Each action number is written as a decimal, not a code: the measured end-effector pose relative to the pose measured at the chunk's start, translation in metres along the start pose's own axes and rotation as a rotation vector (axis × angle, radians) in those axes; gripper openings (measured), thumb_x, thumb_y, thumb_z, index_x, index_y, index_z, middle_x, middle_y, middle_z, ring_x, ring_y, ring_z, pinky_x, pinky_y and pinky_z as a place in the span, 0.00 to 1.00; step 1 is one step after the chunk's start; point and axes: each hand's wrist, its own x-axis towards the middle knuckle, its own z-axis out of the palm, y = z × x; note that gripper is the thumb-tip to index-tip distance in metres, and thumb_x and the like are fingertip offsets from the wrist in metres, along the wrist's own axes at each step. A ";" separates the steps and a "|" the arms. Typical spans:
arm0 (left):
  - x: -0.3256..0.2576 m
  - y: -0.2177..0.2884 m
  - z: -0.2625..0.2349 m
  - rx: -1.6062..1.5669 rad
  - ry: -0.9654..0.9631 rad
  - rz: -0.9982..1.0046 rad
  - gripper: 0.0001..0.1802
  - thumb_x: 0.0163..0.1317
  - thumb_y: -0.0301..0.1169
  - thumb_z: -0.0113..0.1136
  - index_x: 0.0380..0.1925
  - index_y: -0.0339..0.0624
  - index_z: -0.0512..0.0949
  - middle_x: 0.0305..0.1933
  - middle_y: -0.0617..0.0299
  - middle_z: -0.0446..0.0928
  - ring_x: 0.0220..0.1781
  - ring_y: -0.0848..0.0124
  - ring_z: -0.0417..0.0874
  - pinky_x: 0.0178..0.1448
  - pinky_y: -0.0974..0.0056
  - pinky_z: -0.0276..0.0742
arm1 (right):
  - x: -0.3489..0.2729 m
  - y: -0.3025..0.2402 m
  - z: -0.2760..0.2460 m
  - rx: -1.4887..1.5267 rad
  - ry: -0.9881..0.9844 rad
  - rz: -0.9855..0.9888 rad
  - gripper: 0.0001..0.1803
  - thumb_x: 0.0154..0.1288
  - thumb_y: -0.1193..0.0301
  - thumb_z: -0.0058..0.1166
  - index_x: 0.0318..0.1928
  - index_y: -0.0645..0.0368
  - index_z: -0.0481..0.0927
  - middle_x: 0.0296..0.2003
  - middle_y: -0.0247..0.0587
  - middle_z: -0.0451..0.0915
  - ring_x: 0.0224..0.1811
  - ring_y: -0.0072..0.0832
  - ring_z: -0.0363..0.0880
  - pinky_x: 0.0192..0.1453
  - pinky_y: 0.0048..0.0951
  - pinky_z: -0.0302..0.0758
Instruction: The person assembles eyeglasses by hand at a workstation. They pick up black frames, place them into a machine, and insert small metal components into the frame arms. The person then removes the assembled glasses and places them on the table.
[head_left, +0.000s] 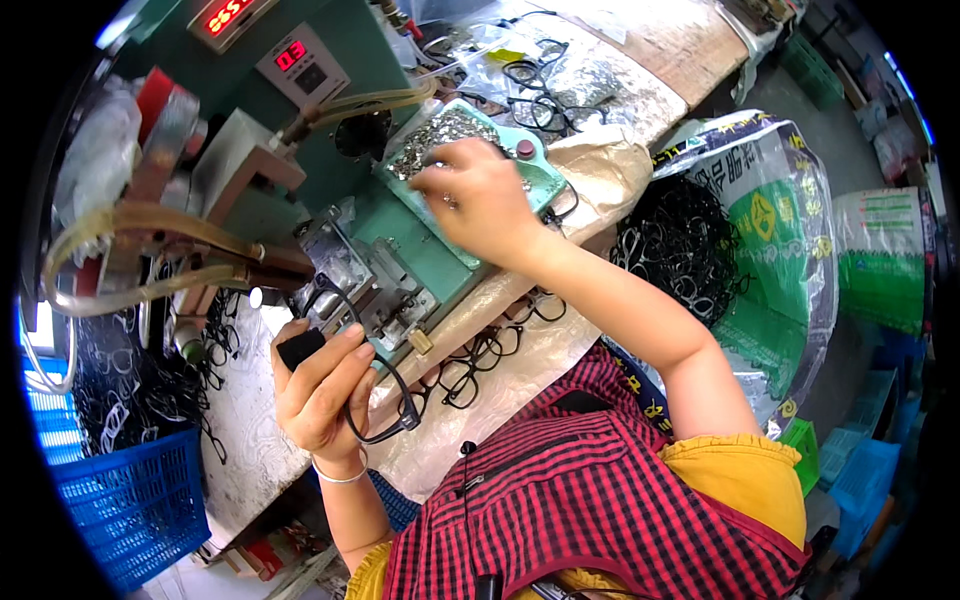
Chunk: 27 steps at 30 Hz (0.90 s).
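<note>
Held in my left hand (325, 390) is a black eyeglass frame (352, 420), its front against the work head of a green machine (405, 300). A black wrap (300, 348) covers one of this hand's fingers. My right hand (485, 200) reaches over a light green tray (545, 180) heaped with small metal parts (445, 130). Its fingers are curled together at the edge of the heap; whatever is between them is too small to make out.
Several black eyeglass frames (480, 355) lie on brown paper along the bench front. A large sack (770, 215) filled with frames stands at the right. Blue crates (130, 500) sit at lower left. Hoses (110, 220) and a clamp cylinder hang close to my left hand.
</note>
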 end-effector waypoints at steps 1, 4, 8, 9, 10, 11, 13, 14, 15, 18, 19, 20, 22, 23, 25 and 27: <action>-0.001 0.000 -0.001 -0.018 -0.018 -0.007 0.08 0.55 0.27 0.72 0.35 0.42 0.86 0.41 0.56 0.87 0.42 0.56 0.85 0.62 0.47 0.75 | 0.001 -0.006 0.006 -0.091 -0.062 -0.023 0.11 0.55 0.71 0.64 0.42 0.50 0.86 0.50 0.43 0.81 0.59 0.43 0.78 0.54 0.42 0.79; -0.010 0.010 -0.003 0.088 -0.075 -0.035 0.09 0.63 0.27 0.65 0.43 0.38 0.83 0.46 0.49 0.86 0.48 0.53 0.85 0.65 0.50 0.74 | 0.009 -0.002 0.025 -0.306 -0.204 -0.037 0.11 0.56 0.68 0.61 0.41 0.50 0.86 0.63 0.50 0.73 0.71 0.44 0.67 0.53 0.44 0.80; -0.076 0.008 -0.008 0.229 0.113 -0.086 0.18 0.71 0.27 0.57 0.59 0.35 0.75 0.63 0.45 0.78 0.66 0.48 0.77 0.73 0.47 0.67 | 0.003 0.009 0.015 -0.396 -0.226 0.049 0.12 0.57 0.70 0.59 0.43 0.51 0.85 0.63 0.52 0.74 0.72 0.46 0.67 0.53 0.44 0.80; -0.090 0.000 -0.017 0.309 0.174 -0.176 0.21 0.73 0.26 0.52 0.64 0.32 0.70 0.65 0.46 0.76 0.67 0.50 0.77 0.75 0.49 0.65 | 0.002 0.012 0.007 -0.351 -0.178 0.044 0.10 0.57 0.71 0.59 0.41 0.52 0.85 0.59 0.50 0.77 0.69 0.45 0.70 0.52 0.44 0.80; -0.098 -0.012 -0.025 0.439 0.304 -0.329 0.19 0.74 0.26 0.53 0.61 0.29 0.73 0.61 0.47 0.79 0.63 0.56 0.79 0.72 0.55 0.69 | 0.000 0.016 0.000 -0.307 -0.130 0.041 0.08 0.57 0.71 0.59 0.39 0.54 0.85 0.56 0.48 0.80 0.66 0.45 0.74 0.51 0.44 0.80; -0.101 -0.029 -0.039 0.361 0.407 -0.561 0.17 0.73 0.26 0.55 0.58 0.30 0.76 0.59 0.49 0.80 0.61 0.60 0.80 0.70 0.59 0.71 | 0.000 0.016 -0.006 -0.231 -0.018 0.048 0.06 0.57 0.72 0.60 0.36 0.56 0.85 0.49 0.44 0.84 0.60 0.42 0.78 0.49 0.44 0.80; -0.109 -0.076 -0.074 0.311 0.500 -0.814 0.13 0.73 0.27 0.57 0.52 0.30 0.80 0.53 0.52 0.83 0.56 0.65 0.82 0.65 0.63 0.74 | 0.003 0.021 -0.014 -0.194 -0.015 0.055 0.06 0.57 0.70 0.62 0.36 0.57 0.85 0.48 0.43 0.84 0.58 0.41 0.79 0.51 0.44 0.79; -0.119 -0.105 -0.090 0.343 0.484 -0.837 0.12 0.73 0.28 0.58 0.49 0.31 0.82 0.51 0.54 0.84 0.53 0.67 0.82 0.63 0.64 0.75 | 0.006 0.019 -0.018 -0.176 -0.052 0.085 0.07 0.56 0.70 0.63 0.36 0.57 0.85 0.50 0.42 0.83 0.59 0.40 0.79 0.52 0.44 0.79; -0.132 -0.139 -0.106 0.312 0.428 -0.799 0.12 0.71 0.29 0.61 0.48 0.32 0.83 0.50 0.55 0.84 0.53 0.66 0.83 0.60 0.64 0.76 | 0.006 0.014 -0.018 -0.264 -0.072 0.074 0.09 0.55 0.69 0.65 0.36 0.57 0.85 0.53 0.45 0.82 0.60 0.43 0.78 0.56 0.44 0.79; -0.142 -0.217 -0.138 0.479 0.118 -0.810 0.13 0.65 0.30 0.67 0.46 0.34 0.84 0.49 0.53 0.85 0.50 0.62 0.84 0.56 0.62 0.77 | 0.002 0.019 -0.012 -0.321 -0.123 -0.002 0.09 0.54 0.68 0.66 0.34 0.58 0.84 0.54 0.51 0.81 0.61 0.48 0.77 0.60 0.45 0.78; -0.136 -0.233 -0.139 0.523 0.088 -0.822 0.15 0.62 0.31 0.69 0.45 0.33 0.84 0.47 0.49 0.85 0.49 0.57 0.85 0.55 0.59 0.77 | 0.004 0.018 -0.012 -0.297 -0.097 0.002 0.08 0.55 0.69 0.66 0.34 0.58 0.84 0.52 0.50 0.81 0.60 0.48 0.78 0.58 0.45 0.78; -0.131 -0.249 -0.139 0.569 0.059 -0.834 0.17 0.58 0.33 0.71 0.44 0.32 0.84 0.45 0.45 0.84 0.47 0.52 0.85 0.55 0.57 0.77 | 0.006 0.015 -0.013 -0.278 -0.075 0.011 0.07 0.55 0.70 0.66 0.34 0.58 0.84 0.50 0.48 0.82 0.58 0.47 0.78 0.57 0.45 0.78; -0.126 -0.276 -0.136 0.622 -0.088 -0.890 0.22 0.53 0.34 0.71 0.47 0.34 0.83 0.48 0.44 0.83 0.49 0.47 0.83 0.56 0.52 0.77 | 0.011 0.008 -0.010 -0.198 -0.049 0.045 0.05 0.56 0.72 0.64 0.33 0.58 0.83 0.45 0.43 0.84 0.52 0.45 0.81 0.52 0.43 0.78; -0.126 -0.289 -0.135 0.649 -0.161 -0.918 0.24 0.51 0.34 0.72 0.48 0.35 0.83 0.49 0.44 0.83 0.50 0.45 0.82 0.57 0.50 0.77 | 0.014 0.004 -0.005 -0.158 -0.043 0.056 0.04 0.57 0.72 0.63 0.33 0.58 0.83 0.43 0.41 0.84 0.50 0.43 0.81 0.50 0.42 0.78; -0.128 -0.294 -0.125 0.733 -0.219 -0.948 0.31 0.52 0.43 0.72 0.55 0.43 0.81 0.62 0.48 0.77 0.59 0.44 0.77 0.63 0.48 0.74 | 0.019 0.000 -0.001 -0.074 -0.026 0.101 0.03 0.60 0.73 0.61 0.34 0.58 0.84 0.37 0.41 0.85 0.44 0.42 0.83 0.47 0.39 0.77; -0.101 -0.277 -0.095 0.844 -0.280 -1.158 0.32 0.54 0.51 0.71 0.56 0.48 0.81 0.69 0.51 0.72 0.61 0.42 0.76 0.65 0.43 0.72 | 0.019 0.001 -0.004 -0.011 0.008 0.174 0.05 0.60 0.73 0.61 0.36 0.58 0.85 0.35 0.43 0.85 0.42 0.43 0.83 0.47 0.39 0.77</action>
